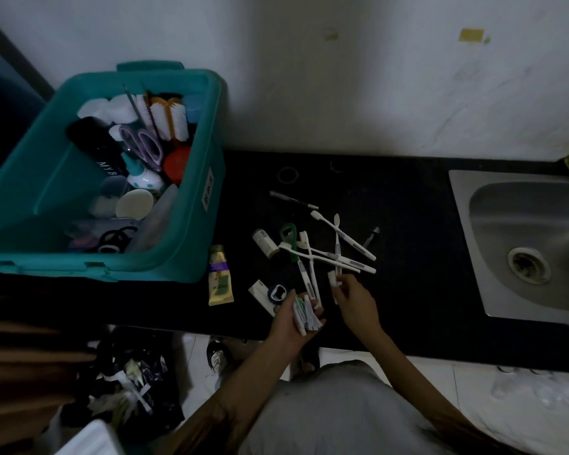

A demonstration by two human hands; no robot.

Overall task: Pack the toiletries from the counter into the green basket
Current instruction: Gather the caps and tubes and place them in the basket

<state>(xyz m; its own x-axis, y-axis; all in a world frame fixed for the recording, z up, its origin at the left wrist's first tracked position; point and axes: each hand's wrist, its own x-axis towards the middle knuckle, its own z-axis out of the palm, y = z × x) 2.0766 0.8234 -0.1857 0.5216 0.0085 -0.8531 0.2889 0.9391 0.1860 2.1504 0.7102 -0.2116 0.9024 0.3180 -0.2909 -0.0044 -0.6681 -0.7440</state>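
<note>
The green basket (207,152) stands at the left end of the black counter (408,224), filled with brushes, scissors, bottles and hair ties. A pile of white toothbrushes (335,254) lies crossed in the middle of the counter. My left hand (296,320) holds a bundle of small white tubes (304,315) in its palm. My right hand (352,298) pinches one small white tube (333,278) just below the pile. A yellow tube (220,277) lies beside the basket. A small jar (265,243), a green opener (289,239) and a white box (263,295) lie nearby.
A steel sink (532,247) is set into the counter at the right. A thin dark pencil (293,200) lies behind the pile. On the floor below left sits a dark bag of rubbish (132,372). The white wall rises behind the counter.
</note>
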